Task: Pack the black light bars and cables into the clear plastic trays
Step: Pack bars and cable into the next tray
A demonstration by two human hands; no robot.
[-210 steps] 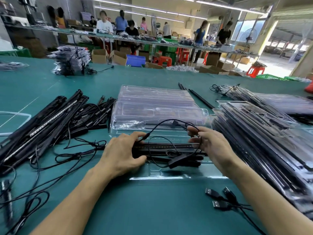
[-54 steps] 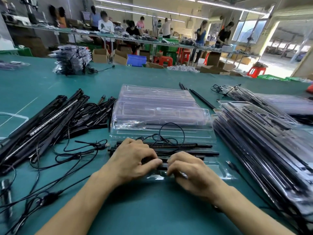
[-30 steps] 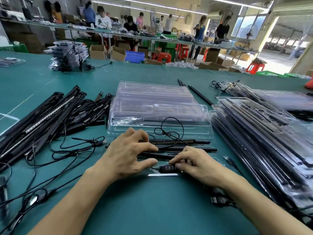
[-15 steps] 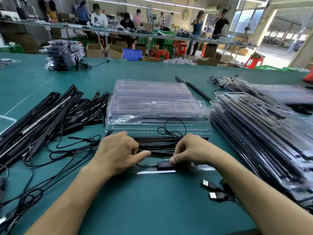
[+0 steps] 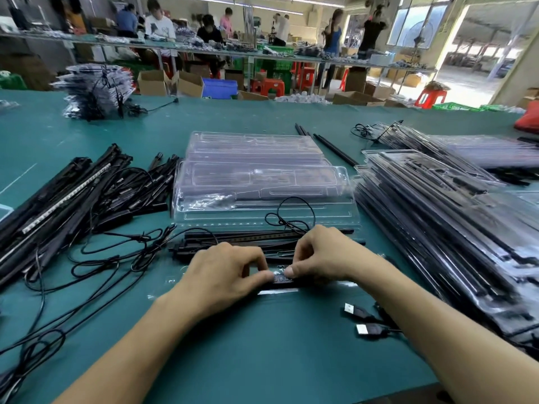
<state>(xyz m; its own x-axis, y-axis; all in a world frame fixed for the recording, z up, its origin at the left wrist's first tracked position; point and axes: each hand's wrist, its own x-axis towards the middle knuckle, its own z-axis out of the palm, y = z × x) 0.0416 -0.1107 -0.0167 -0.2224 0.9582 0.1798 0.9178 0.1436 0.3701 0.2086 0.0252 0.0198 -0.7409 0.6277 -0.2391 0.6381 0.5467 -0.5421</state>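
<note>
On a green packing table (image 5: 262,360), a worker's left hand (image 5: 224,272) and right hand (image 5: 323,255) both pinch the cable's inline controller (image 5: 281,279) down into a clear tray (image 5: 175,282) already holding light bars (image 5: 248,239); USB plugs (image 5: 364,328) lie outside, and many loose bars (image 5: 67,196) await packing

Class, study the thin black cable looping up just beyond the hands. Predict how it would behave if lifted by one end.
Probably floppy: the cable curls in loose loops against the clear tray stack. Likely light, as the thin loop stands up unaided. It may snag; the loose cables at left lie tangled.
</note>
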